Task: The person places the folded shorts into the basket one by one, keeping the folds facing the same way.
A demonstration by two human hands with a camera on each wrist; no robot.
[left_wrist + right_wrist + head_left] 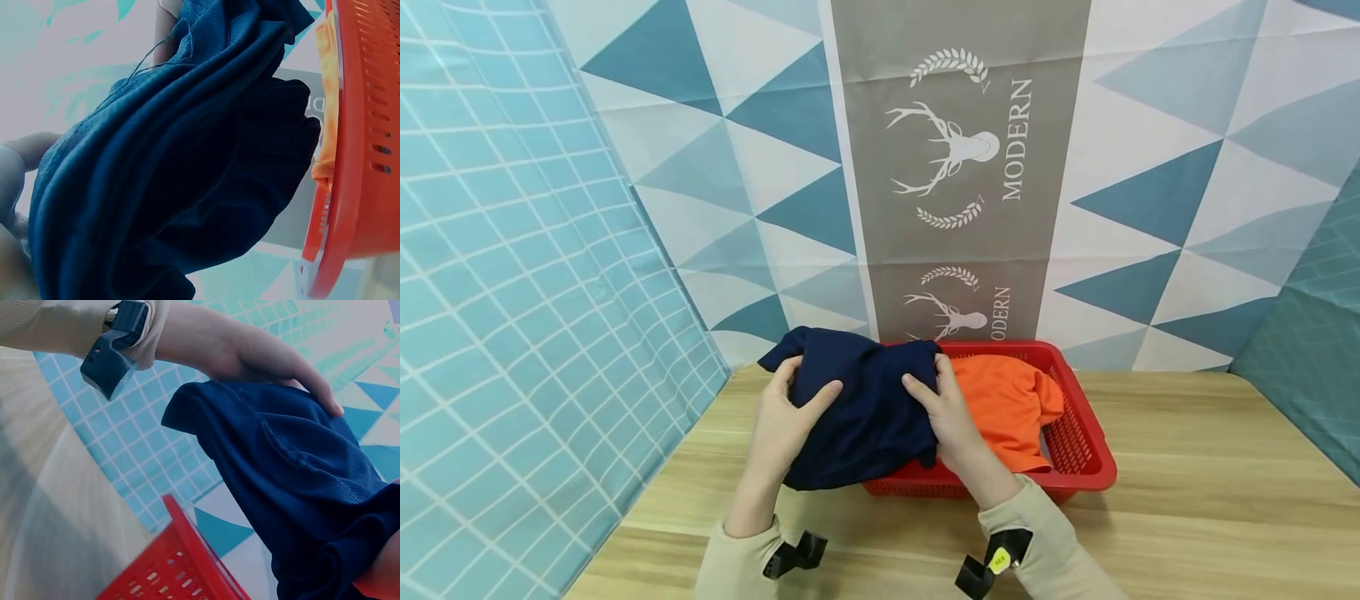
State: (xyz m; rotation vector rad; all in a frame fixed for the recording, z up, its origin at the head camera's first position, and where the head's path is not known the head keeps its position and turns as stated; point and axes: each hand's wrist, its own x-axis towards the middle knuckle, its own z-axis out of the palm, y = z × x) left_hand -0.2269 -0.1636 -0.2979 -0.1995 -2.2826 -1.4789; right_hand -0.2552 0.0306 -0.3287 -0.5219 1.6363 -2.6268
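Note:
A navy blue garment (865, 400) is held up in a loose bundle above the table, in front of the basket's left part. My left hand (778, 421) grips its left side, thumb on the near face. On the other side my right hand (951, 417) grips the right edge, thumb likewise in front. In the left wrist view the garment (187, 156) hangs in deep folds with a loose thread. The right wrist view shows a seam along the cloth (294, 450) and the left hand (244, 353) at its far end. Fingers behind the cloth are partly hidden.
A red plastic basket (1093, 458) with perforated walls stands on the wooden table (1195, 500), close to the patterned backdrop. Inside it lies an orange garment (1003, 408). A blue tiled-pattern sheet (512, 292) borders the left side.

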